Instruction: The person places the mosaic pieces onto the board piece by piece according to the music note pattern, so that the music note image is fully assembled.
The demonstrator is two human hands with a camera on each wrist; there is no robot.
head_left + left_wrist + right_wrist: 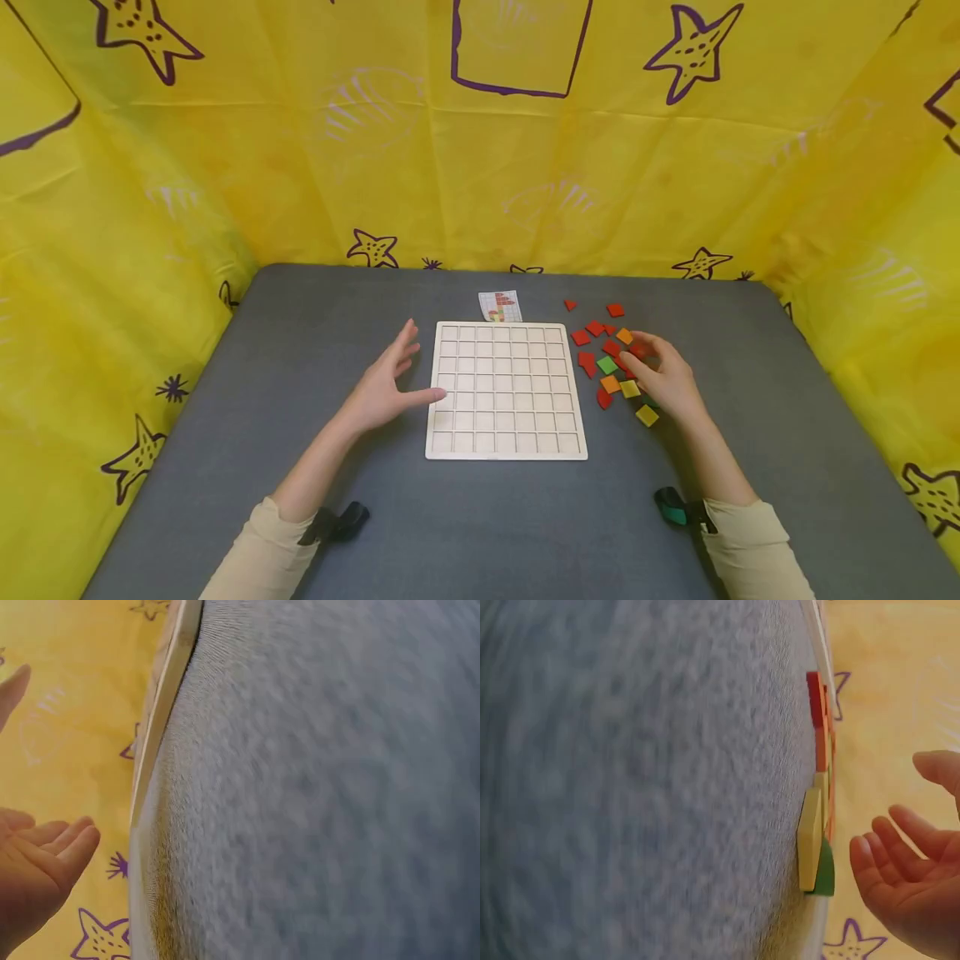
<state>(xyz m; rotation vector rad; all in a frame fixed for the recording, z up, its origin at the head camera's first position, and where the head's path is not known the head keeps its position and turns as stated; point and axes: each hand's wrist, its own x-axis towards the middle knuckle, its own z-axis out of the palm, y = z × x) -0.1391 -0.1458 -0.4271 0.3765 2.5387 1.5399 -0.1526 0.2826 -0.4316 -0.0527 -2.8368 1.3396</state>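
Observation:
A wooden grid board (504,392) lies flat in the middle of the table, its squares bare. At its left edge, my left hand (381,387) is spread, the thumb tip overlapping the board's rim in the head view. To the right lie loose coloured tiles: several red ones such as a red tile (581,337), a green tile (607,365), an orange tile (610,384) and a yellow tile (647,416). My right hand (667,383) hovers over the right side of these tiles. The right wrist view shows its thumb and bent fingers (885,855) apart, nothing between them.
Just behind the board lies a small printed card (500,307) with a coloured pattern on a grid. The grey table (510,533) is bordered by a yellow patterned cloth (480,167) at the back and sides. Each wrist carries a dark strap with a camera.

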